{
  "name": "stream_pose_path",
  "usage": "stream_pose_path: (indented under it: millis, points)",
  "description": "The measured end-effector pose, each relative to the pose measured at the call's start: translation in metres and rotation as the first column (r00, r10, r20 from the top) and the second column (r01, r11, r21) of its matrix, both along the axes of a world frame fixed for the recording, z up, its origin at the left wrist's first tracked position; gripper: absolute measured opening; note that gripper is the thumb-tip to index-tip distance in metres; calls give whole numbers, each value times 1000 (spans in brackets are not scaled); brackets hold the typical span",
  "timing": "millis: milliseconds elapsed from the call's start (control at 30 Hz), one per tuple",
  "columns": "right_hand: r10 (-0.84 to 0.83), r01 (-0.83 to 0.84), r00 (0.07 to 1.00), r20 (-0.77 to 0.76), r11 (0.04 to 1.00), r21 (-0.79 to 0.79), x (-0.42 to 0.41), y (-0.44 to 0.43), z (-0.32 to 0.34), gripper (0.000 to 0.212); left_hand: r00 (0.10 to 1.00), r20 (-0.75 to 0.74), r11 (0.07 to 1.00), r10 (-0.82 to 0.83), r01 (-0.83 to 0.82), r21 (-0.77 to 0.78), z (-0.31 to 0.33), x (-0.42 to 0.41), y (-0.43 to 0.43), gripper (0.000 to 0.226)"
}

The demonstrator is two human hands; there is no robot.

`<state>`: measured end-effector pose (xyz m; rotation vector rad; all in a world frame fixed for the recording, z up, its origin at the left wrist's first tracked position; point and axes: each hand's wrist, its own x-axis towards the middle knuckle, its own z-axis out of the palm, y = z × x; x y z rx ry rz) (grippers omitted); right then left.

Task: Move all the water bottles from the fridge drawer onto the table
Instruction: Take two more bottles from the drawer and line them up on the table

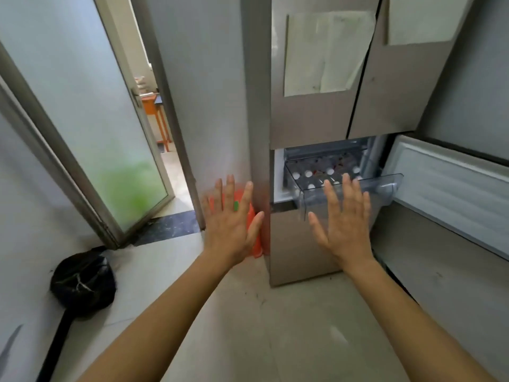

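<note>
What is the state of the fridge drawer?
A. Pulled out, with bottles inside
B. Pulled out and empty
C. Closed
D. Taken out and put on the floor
A: the clear drawer sticks out of the fridge, and the white caps of the water bottles show inside it.

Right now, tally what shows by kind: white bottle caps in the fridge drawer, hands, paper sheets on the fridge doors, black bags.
White bottle caps: at least 5; the right hand may hide more
Hands: 2, left hand and right hand
Paper sheets: 2
Black bag: 1
Total: at least 10
</note>
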<state>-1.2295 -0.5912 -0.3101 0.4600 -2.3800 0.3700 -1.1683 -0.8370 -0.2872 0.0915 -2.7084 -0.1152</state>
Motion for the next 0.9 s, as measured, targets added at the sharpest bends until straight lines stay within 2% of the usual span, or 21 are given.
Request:
stream_pose_path:
  millis: [200, 333, 500, 667, 800, 900]
  points:
    - [-183, 168, 975, 128, 978, 121, -85, 67, -15, 76, 984, 145, 994, -104, 106, -4, -42, -123, 40, 71]
    - [-310, 298, 931, 194, 950, 90, -120, 110, -19, 77, 959, 193, 978, -206, 208, 12, -38, -189, 83, 70]
    - [-353, 357, 914, 203, 934, 15, -173, 159, -20, 76, 939, 196, 955, -284, 295, -29, -34, -260, 137, 70]
    - [-277, 285, 921, 276, 959, 10, -249, 195, -38, 76, 931, 258, 960, -258, 277, -40, -55, -320, 177, 69]
    - [-181, 193, 918, 354, 981, 1, -316, 217, -53, 76, 908, 387, 986, -161, 168, 16, -79, -354, 200, 72]
    - [-114, 101, 892, 438, 993, 53, -361, 223, -63, 76, 893, 445, 998, -64, 66, 11, -92, -374, 210, 73]
